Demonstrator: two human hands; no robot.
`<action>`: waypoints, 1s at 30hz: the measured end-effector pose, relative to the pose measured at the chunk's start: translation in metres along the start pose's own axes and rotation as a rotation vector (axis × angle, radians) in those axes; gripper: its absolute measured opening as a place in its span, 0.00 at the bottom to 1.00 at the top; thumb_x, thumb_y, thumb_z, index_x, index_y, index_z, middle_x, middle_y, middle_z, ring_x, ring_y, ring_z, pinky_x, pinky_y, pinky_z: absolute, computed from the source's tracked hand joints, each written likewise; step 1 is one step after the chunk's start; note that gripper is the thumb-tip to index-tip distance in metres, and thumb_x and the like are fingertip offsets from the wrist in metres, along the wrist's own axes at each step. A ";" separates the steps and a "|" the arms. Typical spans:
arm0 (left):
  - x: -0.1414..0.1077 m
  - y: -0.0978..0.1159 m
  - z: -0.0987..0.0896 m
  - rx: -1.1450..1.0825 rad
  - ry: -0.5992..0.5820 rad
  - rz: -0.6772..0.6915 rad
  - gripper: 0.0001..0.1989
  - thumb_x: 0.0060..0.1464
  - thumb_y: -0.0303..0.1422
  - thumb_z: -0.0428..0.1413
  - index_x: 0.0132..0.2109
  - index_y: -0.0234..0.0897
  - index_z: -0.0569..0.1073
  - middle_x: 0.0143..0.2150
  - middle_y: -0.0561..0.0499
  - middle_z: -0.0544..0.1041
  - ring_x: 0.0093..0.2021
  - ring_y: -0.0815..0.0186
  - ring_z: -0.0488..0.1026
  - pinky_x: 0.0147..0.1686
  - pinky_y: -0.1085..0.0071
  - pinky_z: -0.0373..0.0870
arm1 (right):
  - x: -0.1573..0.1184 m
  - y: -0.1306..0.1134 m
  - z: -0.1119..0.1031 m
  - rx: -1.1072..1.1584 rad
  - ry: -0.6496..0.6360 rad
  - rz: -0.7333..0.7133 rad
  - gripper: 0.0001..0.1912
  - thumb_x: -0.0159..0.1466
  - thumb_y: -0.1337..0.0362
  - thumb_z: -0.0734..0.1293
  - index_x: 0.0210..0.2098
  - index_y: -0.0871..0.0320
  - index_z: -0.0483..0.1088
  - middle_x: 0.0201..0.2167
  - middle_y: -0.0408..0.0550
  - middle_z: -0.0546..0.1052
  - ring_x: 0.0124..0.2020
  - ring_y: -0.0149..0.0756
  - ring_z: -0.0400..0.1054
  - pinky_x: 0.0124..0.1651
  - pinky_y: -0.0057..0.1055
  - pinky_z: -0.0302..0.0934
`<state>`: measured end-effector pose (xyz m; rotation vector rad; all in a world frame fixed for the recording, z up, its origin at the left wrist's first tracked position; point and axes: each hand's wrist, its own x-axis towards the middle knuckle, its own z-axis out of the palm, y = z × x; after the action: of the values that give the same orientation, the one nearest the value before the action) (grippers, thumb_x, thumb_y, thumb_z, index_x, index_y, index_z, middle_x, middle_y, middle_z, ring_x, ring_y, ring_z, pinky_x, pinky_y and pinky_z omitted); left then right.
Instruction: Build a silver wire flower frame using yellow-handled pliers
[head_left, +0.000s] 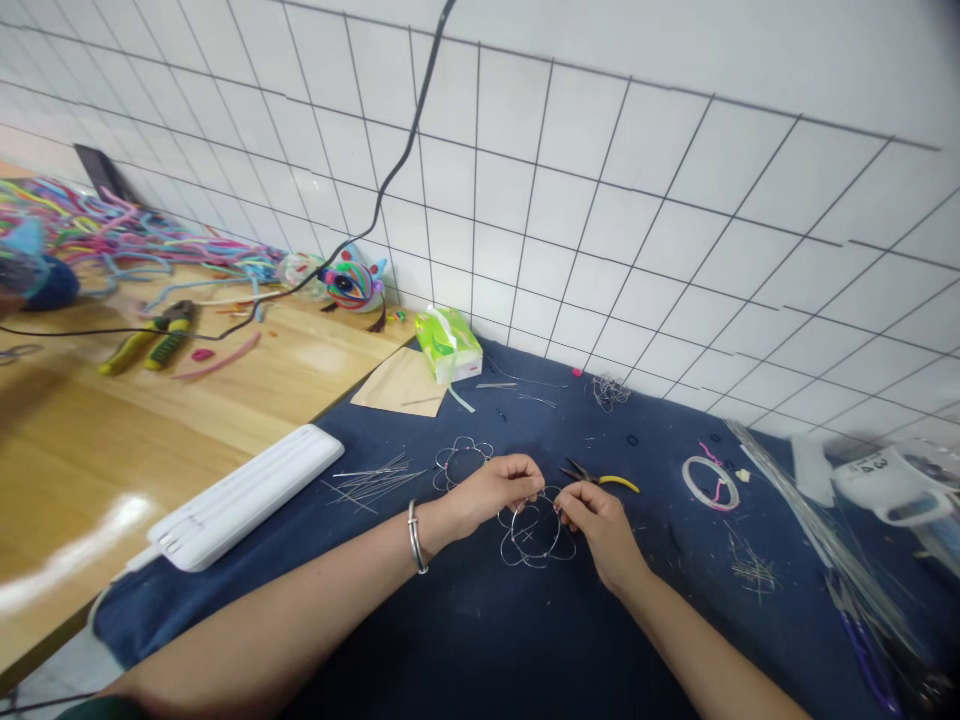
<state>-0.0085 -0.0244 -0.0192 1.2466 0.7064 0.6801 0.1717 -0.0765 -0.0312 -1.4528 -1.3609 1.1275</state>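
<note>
Both hands, the left [512,483] and the right [589,508], pinch the top of a flower-shaped wire ring [534,535], held low over the dark blue cloth [450,640] on the desk. Pliers [600,477] with a yellow handle lie just beyond the right hand, and another wire flower [463,463] sits past the left wrist.

Left hand [499,492]: thin silver bangle [415,538] circles wrist behind fingers [525,466]; dark green sleeve [105,709] sits farther back.
</note>
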 end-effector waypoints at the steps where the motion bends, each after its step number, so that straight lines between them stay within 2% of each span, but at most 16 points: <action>1: 0.000 -0.001 0.000 0.007 0.001 -0.008 0.09 0.51 0.36 0.54 0.32 0.32 0.69 0.26 0.54 0.67 0.24 0.75 0.61 0.27 0.75 0.60 | 0.000 0.000 0.000 0.000 0.000 -0.002 0.10 0.58 0.59 0.63 0.27 0.59 0.68 0.21 0.41 0.68 0.25 0.29 0.59 0.29 0.26 0.54; 11: 0.002 -0.005 -0.003 0.099 0.011 -0.023 0.10 0.49 0.37 0.55 0.33 0.32 0.72 0.25 0.54 0.67 0.24 0.74 0.61 0.27 0.75 0.60 | -0.001 -0.002 -0.001 -0.022 -0.044 -0.016 0.11 0.58 0.58 0.62 0.27 0.59 0.69 0.22 0.42 0.69 0.25 0.29 0.61 0.29 0.25 0.55; 16: 0.000 0.000 -0.004 0.119 -0.003 -0.020 0.09 0.50 0.35 0.54 0.33 0.32 0.72 0.25 0.54 0.68 0.25 0.73 0.62 0.28 0.75 0.61 | 0.003 0.000 -0.008 -0.176 -0.025 -0.120 0.15 0.62 0.56 0.56 0.30 0.59 0.68 0.26 0.44 0.71 0.27 0.30 0.63 0.28 0.25 0.57; 19: -0.004 0.007 -0.002 0.117 -0.038 -0.013 0.09 0.49 0.35 0.54 0.32 0.32 0.72 0.26 0.53 0.68 0.25 0.74 0.62 0.28 0.75 0.61 | 0.008 -0.003 -0.014 -0.291 -0.004 -0.189 0.13 0.62 0.57 0.57 0.34 0.57 0.70 0.27 0.44 0.71 0.29 0.32 0.65 0.32 0.27 0.59; 21: -0.009 0.012 0.002 0.091 -0.105 -0.003 0.09 0.49 0.35 0.55 0.32 0.32 0.72 0.26 0.53 0.68 0.25 0.74 0.62 0.28 0.75 0.61 | 0.014 -0.009 -0.014 -0.338 -0.015 -0.240 0.11 0.61 0.58 0.60 0.35 0.56 0.71 0.31 0.44 0.72 0.33 0.33 0.65 0.38 0.29 0.58; 25: -0.021 0.023 0.013 0.071 -0.281 -0.017 0.09 0.48 0.36 0.56 0.31 0.31 0.73 0.26 0.53 0.69 0.25 0.74 0.63 0.26 0.76 0.61 | 0.034 -0.022 0.006 -0.484 -0.181 -0.407 0.09 0.60 0.63 0.61 0.36 0.55 0.72 0.33 0.45 0.73 0.35 0.33 0.66 0.40 0.30 0.58; 30: -0.032 0.030 0.019 0.070 -0.402 -0.028 0.10 0.50 0.36 0.56 0.33 0.32 0.73 0.26 0.53 0.69 0.23 0.75 0.62 0.24 0.78 0.61 | 0.066 -0.031 0.052 -0.628 -0.366 -0.588 0.07 0.59 0.65 0.63 0.36 0.54 0.73 0.33 0.44 0.74 0.37 0.32 0.65 0.41 0.28 0.58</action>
<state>-0.0158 -0.0553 0.0167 1.3828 0.4157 0.3663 0.1139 -0.0090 -0.0191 -1.1264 -2.3602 0.6096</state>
